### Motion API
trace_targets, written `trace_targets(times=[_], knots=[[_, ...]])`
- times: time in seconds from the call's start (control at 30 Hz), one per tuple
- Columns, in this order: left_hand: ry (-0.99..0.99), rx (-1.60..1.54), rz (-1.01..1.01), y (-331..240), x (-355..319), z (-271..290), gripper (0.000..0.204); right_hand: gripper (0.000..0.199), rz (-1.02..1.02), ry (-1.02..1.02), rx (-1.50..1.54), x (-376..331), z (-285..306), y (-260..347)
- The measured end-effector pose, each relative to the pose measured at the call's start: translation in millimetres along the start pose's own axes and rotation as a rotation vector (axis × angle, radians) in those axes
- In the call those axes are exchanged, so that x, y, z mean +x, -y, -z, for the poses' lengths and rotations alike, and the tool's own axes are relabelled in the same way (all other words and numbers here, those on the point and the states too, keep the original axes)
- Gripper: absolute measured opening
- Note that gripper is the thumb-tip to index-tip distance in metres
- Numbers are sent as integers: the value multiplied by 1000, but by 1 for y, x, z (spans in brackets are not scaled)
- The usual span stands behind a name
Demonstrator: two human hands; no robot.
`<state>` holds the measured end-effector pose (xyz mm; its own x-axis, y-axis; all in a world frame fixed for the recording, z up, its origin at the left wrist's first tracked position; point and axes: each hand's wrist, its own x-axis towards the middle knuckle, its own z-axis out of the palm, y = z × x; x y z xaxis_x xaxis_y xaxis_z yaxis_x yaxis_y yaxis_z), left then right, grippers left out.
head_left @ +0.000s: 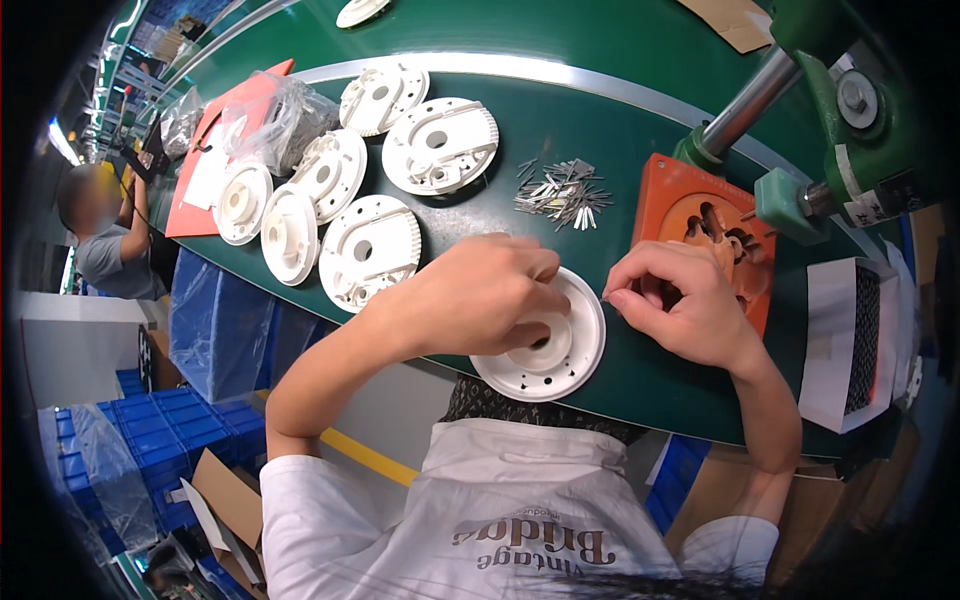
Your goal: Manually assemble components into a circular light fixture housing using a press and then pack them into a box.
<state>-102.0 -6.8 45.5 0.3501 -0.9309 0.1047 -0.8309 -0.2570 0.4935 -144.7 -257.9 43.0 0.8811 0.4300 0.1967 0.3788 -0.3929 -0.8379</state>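
Observation:
My left hand is closed on a white round plastic disc at the table's near edge. The disc has a raised hub and small holes around its rim; my fingers cover part of the hub. Just right of the disc, my right hand is closed, thumb and forefinger pinched together. Something tiny shows at those fingertips, too small to name. Beyond both hands lies a loose pile of thin grey metal pins. Several more white discs sit on the left, some with ribbed faces up, others with hubs up.
An orange fixture with a shaped recess sits right, under a green press. A white box stands at the far right. Clear plastic bags lie on an orange board. Blue crates stand lower left; another person is far left.

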Motion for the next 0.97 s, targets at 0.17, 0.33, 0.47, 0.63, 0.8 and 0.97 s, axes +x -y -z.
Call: trace_targets(times=[0.17, 0.33, 0.47, 0.63, 0.8, 0.97], knots=[[-80, 163, 341, -6, -5, 6, 23, 6, -6, -8, 36, -1, 0, -2], [-281, 174, 474, -7, -14, -11, 25, 5, 35, 3, -16, 1, 0, 1], [-356, 12, 361, -1, -11, -15, 22, 7, 17, 29, -53, 2, -2, 2], [-416, -80, 315, 15, -6, -26, 24, 8, 141, 1, -233, 1, -9, 3], [-521, -66, 306, 21, -9, -38, 26, 10, 98, 32, -300, 1, -14, 7], [-584, -35, 275, 26, -14, -42, 27, 8, 137, 30, -433, 2, -19, 8]])
